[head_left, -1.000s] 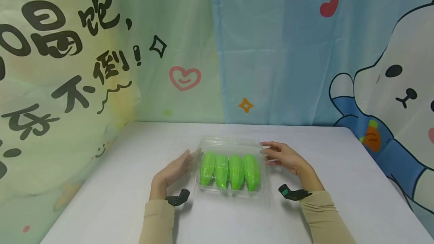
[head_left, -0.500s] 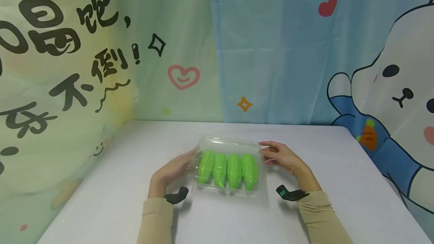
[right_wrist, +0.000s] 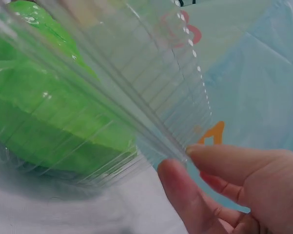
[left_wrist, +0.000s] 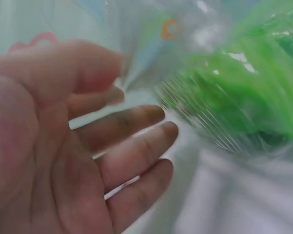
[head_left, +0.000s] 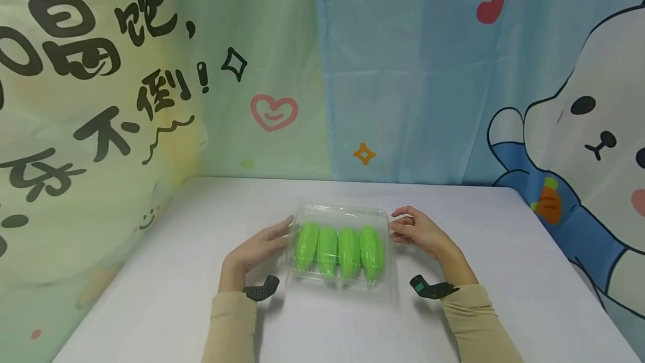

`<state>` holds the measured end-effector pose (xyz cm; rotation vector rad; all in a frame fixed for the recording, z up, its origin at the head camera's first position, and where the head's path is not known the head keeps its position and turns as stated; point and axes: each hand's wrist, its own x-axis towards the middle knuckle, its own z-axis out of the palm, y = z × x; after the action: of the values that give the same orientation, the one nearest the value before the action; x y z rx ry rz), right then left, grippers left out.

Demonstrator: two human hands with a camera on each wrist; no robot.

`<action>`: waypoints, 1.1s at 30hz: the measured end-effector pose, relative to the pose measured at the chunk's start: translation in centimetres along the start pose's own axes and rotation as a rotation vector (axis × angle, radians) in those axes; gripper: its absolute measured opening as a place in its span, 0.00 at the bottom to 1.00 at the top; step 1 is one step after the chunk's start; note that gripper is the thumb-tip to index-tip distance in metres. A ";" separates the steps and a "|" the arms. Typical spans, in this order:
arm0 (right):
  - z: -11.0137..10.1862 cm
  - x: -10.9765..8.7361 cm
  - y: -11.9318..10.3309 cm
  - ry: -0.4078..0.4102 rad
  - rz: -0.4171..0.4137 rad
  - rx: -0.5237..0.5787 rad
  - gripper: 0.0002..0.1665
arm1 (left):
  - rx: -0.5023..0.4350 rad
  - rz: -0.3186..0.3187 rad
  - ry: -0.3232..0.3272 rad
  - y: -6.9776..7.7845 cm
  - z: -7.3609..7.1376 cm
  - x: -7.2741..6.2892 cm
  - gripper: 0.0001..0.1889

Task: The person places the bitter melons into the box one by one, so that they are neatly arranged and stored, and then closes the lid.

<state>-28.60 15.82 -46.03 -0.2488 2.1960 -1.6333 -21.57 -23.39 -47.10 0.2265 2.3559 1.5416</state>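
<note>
A clear plastic clamshell box (head_left: 341, 212) sits on the white table, with several glossy, elongated bright green pieces (head_left: 349, 254) side by side inside it. In the left wrist view my left hand (left_wrist: 73, 136) has its fingers extended beside the box's ribbed side (left_wrist: 209, 124), palm in sight. The head view places that left hand at the box's left edge; whether its fingertips touch cannot be told. My right hand (head_left: 423, 234) is at the right edge. Its thumb and forefinger pinch the rim (right_wrist: 158, 131) near a corner in the right wrist view.
The white table (head_left: 332, 329) runs around the box on all sides. Behind it hangs a printed curtain (head_left: 393, 83) with hearts, lettering and a cartoon animal. A dark wrist camera (head_left: 262, 289) juts inward from the left wrist, and another camera (head_left: 430, 287) from the right.
My left hand's fingers have loosened and spread at the box's left edge, with the thumb raised. The right hand stays at the right edge, its fingers shifted slightly. The box has hardly moved.
</note>
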 end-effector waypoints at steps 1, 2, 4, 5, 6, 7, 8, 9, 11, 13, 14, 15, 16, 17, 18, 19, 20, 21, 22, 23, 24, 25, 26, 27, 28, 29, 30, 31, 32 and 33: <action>0.1 -0.1 -0.2 0.011 0.003 -0.028 0.28 | 0.015 0.008 -0.009 0.1 -0.1 -0.1 0.31; 0.3 -0.3 -0.4 0.024 0.000 -0.065 0.25 | 0.028 0.006 -0.013 0.3 -0.2 -0.3 0.32; 0.4 -0.6 -0.8 0.053 -0.009 -0.142 0.21 | 0.046 -0.002 -0.013 0.8 -0.3 -0.4 0.32; 0.4 -0.7 -0.9 0.070 -0.014 -0.187 0.20 | 0.052 -0.013 -0.005 1.1 -0.3 -0.4 0.32; 0.4 -0.9 -1.0 0.088 -0.020 -0.231 0.19 | 0.062 -0.027 0.006 1.5 -0.2 -0.3 0.31; 0.4 -1.0 -1.0 0.106 -0.027 -0.270 0.18 | 0.066 -0.049 0.018 1.8 -0.2 -0.2 0.29; 0.5 -1.1 -1.1 0.125 -0.030 -0.307 0.17 | 0.069 -0.071 0.030 2.0 -0.1 -0.1 0.27; 0.5 -1.3 -1.1 0.137 -0.031 -0.338 0.17 | 0.075 -0.086 0.039 2.3 -0.1 -0.1 0.25; 0.6 -1.6 -1.2 0.151 -0.037 -0.388 0.17 | 0.080 -0.105 0.051 2.6 0.0 0.0 0.20; 0.7 -2.0 -1.3 0.135 -0.049 -0.396 0.18 | 0.079 -0.109 0.069 2.9 0.1 -0.2 0.17; 0.7 -2.2 -1.4 0.116 -0.056 -0.387 0.19 | 0.078 -0.107 0.077 2.9 0.1 -0.3 0.16; 0.8 -2.3 -1.4 0.088 -0.067 -0.377 0.20 | 0.078 -0.103 0.085 2.9 0.2 -0.4 0.14; 0.8 -2.5 -1.5 0.061 -0.069 -0.363 0.22 | 0.074 -0.093 0.092 2.9 0.2 -0.5 0.13; 0.8 -2.8 -1.5 0.026 -0.067 -0.346 0.25 | 0.073 -0.087 0.099 2.9 0.2 -0.6 0.12; 0.8 -3.0 -1.5 -0.012 -0.060 -0.330 0.28 | 0.073 -0.077 0.103 2.8 0.2 -0.7 0.10; 0.7 -3.1 -1.5 -0.051 -0.055 -0.316 0.31 | 0.078 -0.067 0.106 2.8 0.2 -0.7 0.09; 0.6 -3.3 -1.6 -0.088 -0.049 -0.307 0.34 | 0.085 -0.057 0.110 2.8 0.2 -0.7 0.09; 0.5 -3.5 -1.6 -0.127 -0.039 -0.299 0.37 | 0.090 -0.047 0.114 2.8 0.2 -0.8 0.09; 0.5 -3.7 -1.5 -0.162 -0.027 -0.289 0.40 | 0.096 -0.038 0.117 2.8 0.1 -0.8 0.08; 0.5 -3.9 -1.5 -0.201 -0.018 -0.277 0.42 | 0.104 -0.035 0.122 2.8 0.1 -0.8 0.08; 0.4 -4.1 -1.5 -0.237 -0.009 -0.267 0.45 | 0.112 -0.032 0.125 2.8 0.1 -0.8 0.09; 0.4 -4.3 -1.4 -0.269 0.004 -0.252 0.47 | 0.119 -0.033 0.126 2.8 0.1 -0.9 0.09; 0.4 -4.5 -1.4 -0.296 0.019 -0.240 0.49 | 0.124 -0.032 0.122 2.8 0.1 -1.0 0.09; 0.5 -4.6 -1.3 -0.323 0.033 -0.222 0.50 | 0.124 -0.032 0.112 2.7 0.1 -1.1 0.10; 0.5 -4.8 -1.2 -0.346 0.046 -0.207 0.51 | 0.122 -0.035 0.098 2.7 0.0 -1.3 0.12; 0.5 -4.9 -1.0 -0.364 0.058 -0.191 0.52 | 0.116 -0.036 0.079 2.6 0.0 -1.4 0.13; 0.5 -5.0 -0.8 -0.376 0.064 -0.176 0.53 | 0.105 -0.034 0.055 2.5 0.0 -1.7 0.16; 0.6 -5.1 -0.6 -0.383 0.069 -0.155 0.54 | 0.094 -0.034 0.030 2.4 0.0 -2.0 0.18; 0.6 -5.2 -0.4 -0.386 0.068 -0.136 0.55 | 0.082 -0.033 0.006 2.3 0.0 -2.2 0.20; 0.7 -5.4 -0.2 -0.380 0.066 -0.114 0.56 | 0.068 -0.034 -0.015 2.1 0.0 -2.5 0.21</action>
<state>-23.45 17.10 -44.96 -0.4716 1.9830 -1.3021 -19.29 -23.27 -44.70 0.2116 2.3899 1.4410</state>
